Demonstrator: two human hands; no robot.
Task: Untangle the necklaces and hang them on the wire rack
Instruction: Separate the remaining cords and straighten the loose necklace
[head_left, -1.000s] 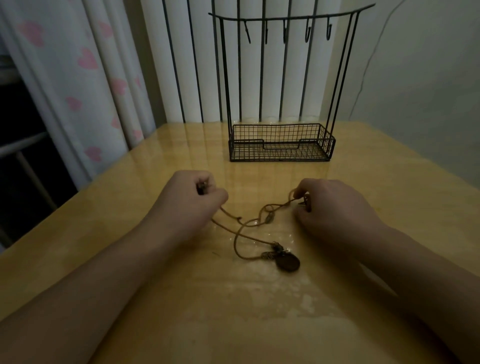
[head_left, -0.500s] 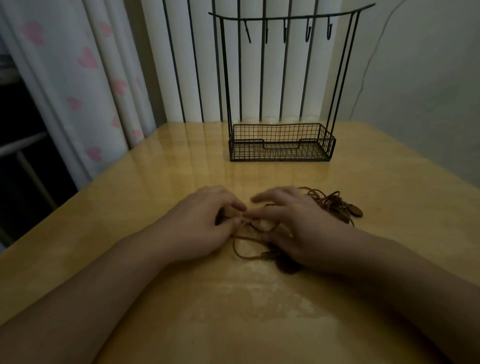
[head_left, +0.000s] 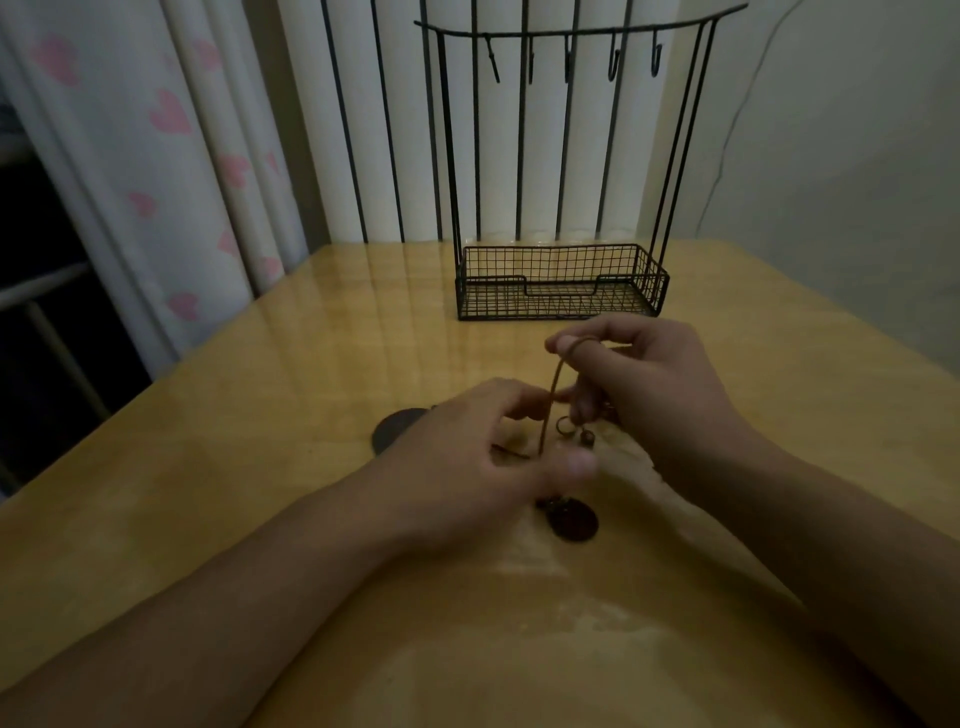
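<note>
Pale curtains (head_left: 156, 171) with pink hearts hang at the upper left of the frame, beside a glossy yellow wooden table (head_left: 260, 389) that fills the lower half. Upper centre, a black wire rack (head_left: 561, 280) stands at the table's far edge, its top bar carrying 5 hooks (head_left: 613, 62), all bare.

Centre frame, the right hand (head_left: 654, 384) is raised, thumb and forefinger pinching a loop of brown necklace cord (head_left: 553, 400) that runs down taut to the left hand (head_left: 467, 467). The left hand's fingers are curled around the cord low over the table; its exact grip is blurred. A small ring and bead (head_left: 576, 431) hang between the 2 hands. One dark round pendant (head_left: 574, 522) lies on the table just below the left fingers, and another dark disc (head_left: 395, 428) lies left of that hand.
</note>
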